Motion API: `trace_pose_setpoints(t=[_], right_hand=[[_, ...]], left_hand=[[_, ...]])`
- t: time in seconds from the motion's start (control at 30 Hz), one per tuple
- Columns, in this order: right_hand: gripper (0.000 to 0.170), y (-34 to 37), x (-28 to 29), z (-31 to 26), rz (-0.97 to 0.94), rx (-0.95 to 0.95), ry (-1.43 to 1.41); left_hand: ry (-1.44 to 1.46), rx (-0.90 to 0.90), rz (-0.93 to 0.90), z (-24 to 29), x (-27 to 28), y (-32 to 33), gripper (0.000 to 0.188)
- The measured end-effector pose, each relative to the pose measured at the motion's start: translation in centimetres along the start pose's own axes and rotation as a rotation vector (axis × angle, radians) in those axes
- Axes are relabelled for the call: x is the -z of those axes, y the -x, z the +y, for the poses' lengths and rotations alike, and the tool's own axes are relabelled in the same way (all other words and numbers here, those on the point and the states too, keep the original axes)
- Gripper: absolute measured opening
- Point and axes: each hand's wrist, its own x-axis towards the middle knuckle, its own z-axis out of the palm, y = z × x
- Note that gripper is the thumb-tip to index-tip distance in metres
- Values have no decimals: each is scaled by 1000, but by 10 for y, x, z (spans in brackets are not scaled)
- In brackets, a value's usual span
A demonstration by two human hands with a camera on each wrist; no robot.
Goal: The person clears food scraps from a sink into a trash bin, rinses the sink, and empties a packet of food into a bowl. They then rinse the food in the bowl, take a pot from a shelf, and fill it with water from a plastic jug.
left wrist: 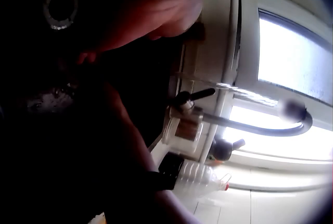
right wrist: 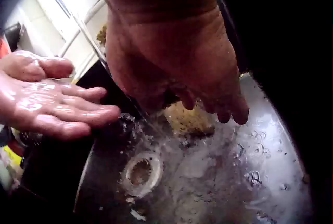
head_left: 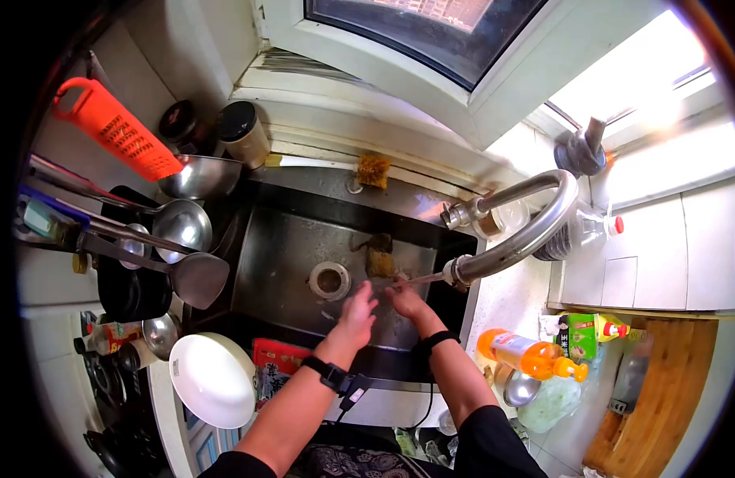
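Over the dark sink [head_left: 292, 231], the left hand [head_left: 357, 315] is held with its fingers apart and nothing in it. Its wet palm faces up in the right wrist view, where the left hand [right wrist: 49, 96] is beside the right hand [right wrist: 171, 62]. The right hand [head_left: 407, 301] points its loosely bent fingers down, its palm side hidden. A thin water stream [head_left: 419, 280] runs from the curved faucet [head_left: 527, 239] to the right hand. Below the hands, a yellowish sponge [right wrist: 190, 120] lies near the round drain [right wrist: 141, 174]. Mostly in shadow, the left hand [left wrist: 156, 10] fills the left wrist view's top.
A white bowl [head_left: 212, 380] and a red packet [head_left: 280, 368] stand at the sink's near left. Ladles and a spatula [head_left: 200, 279] hang over its left edge. An orange bottle [head_left: 527, 354] lies right of the sink. A brush [head_left: 373, 170] rests along the back.
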Motion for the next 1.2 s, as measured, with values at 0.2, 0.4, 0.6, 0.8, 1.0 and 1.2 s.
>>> trace_pose_setpoints(t=[0.2, 0.4, 0.6, 0.8, 1.0, 1.2], right_hand=[[56, -46, -13, 4, 198, 285, 689], [55, -165, -52, 155, 821, 207, 2217], [48, -131, -6, 150, 714, -211, 2099], [26, -65, -16, 128, 88, -118, 1167], [25, -24, -81, 176, -546, 131, 1074], [29, -65, -146, 100, -776, 543, 1111]], left_hand=[[47, -19, 71, 10, 28, 29, 68], [36, -36, 31, 19, 30, 53, 63], [82, -69, -23, 29, 20, 72, 51], [246, -147, -95, 51, 23, 102, 40], [328, -354, -116, 89, 35, 153, 41], [396, -414, -58, 92, 57, 179, 42]])
